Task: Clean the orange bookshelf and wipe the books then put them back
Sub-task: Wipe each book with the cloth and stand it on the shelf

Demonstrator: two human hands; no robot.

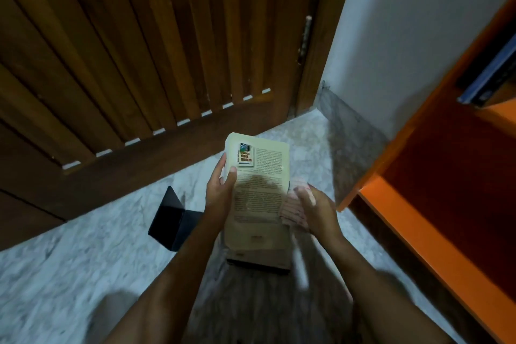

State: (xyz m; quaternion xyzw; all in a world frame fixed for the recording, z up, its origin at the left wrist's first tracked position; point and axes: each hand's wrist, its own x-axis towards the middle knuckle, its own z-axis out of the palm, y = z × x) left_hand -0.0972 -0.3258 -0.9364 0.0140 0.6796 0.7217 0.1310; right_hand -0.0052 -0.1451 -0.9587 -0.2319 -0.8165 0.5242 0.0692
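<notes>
- Both forearms [173, 274] come up from the bottom edge and meet over the floor [83, 260]. That suggests the person works low, right beside the shelf, so each book has a short way back.
- Left hand [220, 193]: its fingers [223, 160] wrap the left edge of the pale book [259, 176] and the thumb presses flat on the cover. The grip sits at the side, probably to leave the printed face bare for wiping.
- Right hand [315, 209]: its fingers are curled over a pink striped cloth [293, 204], holding it against the book's right edge. The hand is blurred, so the exact finger lie is unclear.
- The pale book is held in the air, back cover up, tilted away from the person and clear of the floor. A darker patch in the middle of the cover may be a shadow or a stain; I cannot tell which.
- Under it, a second book [259, 262] lies flat on the floor, seemingly part of a waiting pile.
- Left of the hands, a black folded object [173, 220] stands on the floor, perhaps a bookend set aside.
- To the right, the orange bookshelf [418, 220] shows a bare lower compartment, so wiped books could go there. One dark book [485, 81] sits on a higher shelf.
- Behind are a slatted wooden door [139, 50] and a white wall [405, 22].
</notes>
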